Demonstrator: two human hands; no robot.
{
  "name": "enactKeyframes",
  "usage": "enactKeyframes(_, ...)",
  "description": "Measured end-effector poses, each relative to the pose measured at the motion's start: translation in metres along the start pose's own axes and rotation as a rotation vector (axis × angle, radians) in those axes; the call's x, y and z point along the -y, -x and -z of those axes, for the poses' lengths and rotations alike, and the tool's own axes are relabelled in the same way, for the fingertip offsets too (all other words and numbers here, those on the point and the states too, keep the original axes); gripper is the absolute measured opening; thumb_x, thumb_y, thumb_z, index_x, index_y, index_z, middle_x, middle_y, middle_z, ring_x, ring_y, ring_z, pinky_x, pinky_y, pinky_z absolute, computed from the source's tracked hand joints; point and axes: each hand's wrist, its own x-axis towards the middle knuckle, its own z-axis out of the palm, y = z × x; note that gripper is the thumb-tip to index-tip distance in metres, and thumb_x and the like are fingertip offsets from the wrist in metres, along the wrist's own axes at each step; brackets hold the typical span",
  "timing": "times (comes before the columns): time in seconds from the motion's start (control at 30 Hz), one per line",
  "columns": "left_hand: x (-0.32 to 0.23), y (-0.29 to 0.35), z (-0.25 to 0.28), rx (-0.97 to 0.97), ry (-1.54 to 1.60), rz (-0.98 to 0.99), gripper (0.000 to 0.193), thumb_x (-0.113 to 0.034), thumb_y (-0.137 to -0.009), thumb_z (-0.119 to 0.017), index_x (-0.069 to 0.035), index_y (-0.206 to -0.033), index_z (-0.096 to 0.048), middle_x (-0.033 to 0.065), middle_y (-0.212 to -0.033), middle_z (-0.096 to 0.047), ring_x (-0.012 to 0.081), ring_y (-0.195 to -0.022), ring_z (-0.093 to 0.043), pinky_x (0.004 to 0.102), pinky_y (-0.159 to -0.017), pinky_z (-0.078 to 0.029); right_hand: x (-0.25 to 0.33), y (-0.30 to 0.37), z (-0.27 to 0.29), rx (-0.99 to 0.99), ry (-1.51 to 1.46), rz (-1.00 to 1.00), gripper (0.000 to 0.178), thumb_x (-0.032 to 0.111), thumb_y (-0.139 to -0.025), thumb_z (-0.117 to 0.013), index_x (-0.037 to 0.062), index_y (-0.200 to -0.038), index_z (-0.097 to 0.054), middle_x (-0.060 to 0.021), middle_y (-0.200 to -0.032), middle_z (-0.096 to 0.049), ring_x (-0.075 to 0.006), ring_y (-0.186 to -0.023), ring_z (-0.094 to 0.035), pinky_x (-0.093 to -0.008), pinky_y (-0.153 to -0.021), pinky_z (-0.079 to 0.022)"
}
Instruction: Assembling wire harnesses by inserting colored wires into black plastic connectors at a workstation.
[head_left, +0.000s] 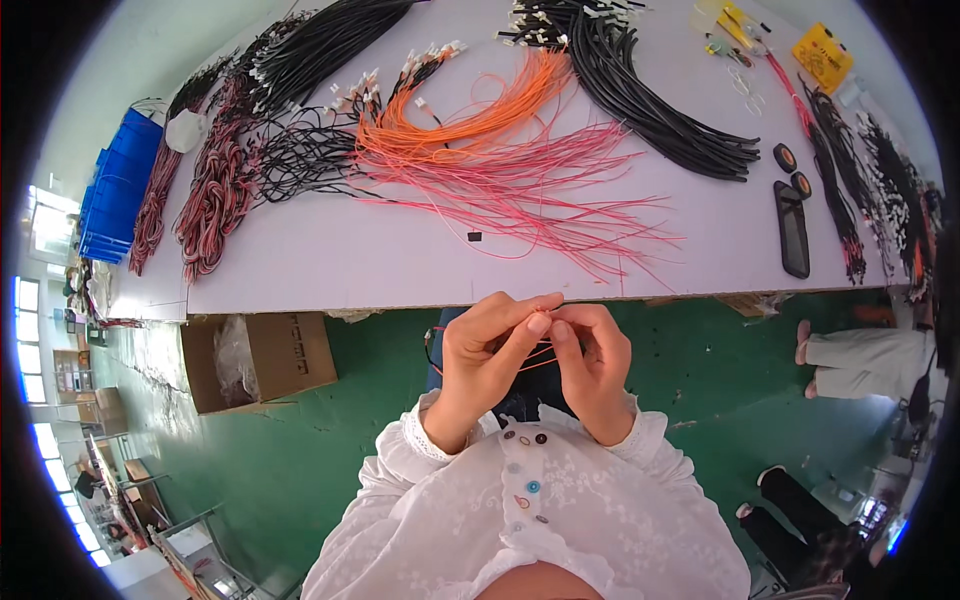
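Just off the table's front edge, my left hand (490, 350) and my right hand (592, 362) meet, with thumbs and forefingers pinched together at the tips. Between them runs a thin orange-red wire (530, 366), and a dark strand shows at the fingertips. The exact spot being pinched is covered by my fingers. A loose black and red end (430, 348) hangs left of my left wrist. Beyond my hands, a fan of pink-red wires (540, 200) spreads over the table, beside a bundle of orange wires (490, 115) with white connectors.
The pale table (400, 265) also bears black cables (650, 110), braided red-black wires (215, 200), a small black piece (475, 237) and a phone (792, 230). A blue bin (120, 185) sits at the left edge. Below stands a cardboard box (300, 355). Other people's legs (860, 360) appear at right.
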Motion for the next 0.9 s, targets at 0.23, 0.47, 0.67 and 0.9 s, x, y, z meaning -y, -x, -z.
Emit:
enactKeyframes(0.23, 0.005, -0.002, 0.002, 0.055, -0.043, 0.003, 0.024, -0.002, -0.093, -0.066, -0.003, -0.116, -0.073, 0.002, -0.078, -0.061, 0.0077, -0.07, -0.057, 0.0199, -0.064, -0.044, 0.002, -0.003, 0.006, 0.011, -0.006, -0.078, 0.007, 0.006, -0.094, -0.066, -0.0001, -0.093, -0.065, 0.0017, -0.077, -0.063, -0.0014, -0.062, -0.046, -0.0185, -0.054, -0.035)
enactKeyframes(0.47, 0.004, -0.002, -0.001, 0.025, -0.139, -0.066, 0.024, 0.001, -0.092, -0.067, 0.001, -0.115, -0.072, 0.0038, -0.081, -0.065, 0.0081, -0.072, -0.061, 0.0193, -0.064, -0.046, 0.007, -0.004, 0.008, 0.005, 0.031, -0.109, 0.008, 0.006, -0.091, -0.07, -0.0002, -0.09, -0.065, 0.0026, -0.075, -0.062, -0.0013, -0.06, -0.047, -0.0187, -0.053, -0.036)
enactKeyframes(0.67, 0.003, -0.002, -0.005, 0.007, -0.081, -0.025, 0.022, 0.001, -0.093, -0.066, 0.003, -0.114, -0.072, 0.0046, -0.084, -0.067, 0.0083, -0.074, -0.062, 0.0193, -0.065, -0.047, 0.006, -0.004, 0.009, -0.014, 0.018, -0.083, 0.006, 0.004, -0.089, -0.07, -0.0006, -0.089, -0.066, 0.0013, -0.074, -0.062, -0.0031, -0.059, -0.048, -0.0198, -0.053, -0.039)
enactKeyframes(0.9, 0.005, -0.001, -0.007, -0.004, 0.025, 0.072, 0.015, 0.0, -0.092, -0.066, 0.003, -0.106, -0.073, 0.005, -0.087, -0.067, 0.0089, -0.075, -0.061, 0.0205, -0.068, -0.047, 0.008, -0.004, 0.012, 0.009, 0.084, -0.026, 0.006, 0.004, -0.088, -0.071, -0.0002, -0.092, -0.067, -0.0001, -0.075, -0.063, -0.0036, -0.059, -0.048, -0.0201, -0.053, -0.039)
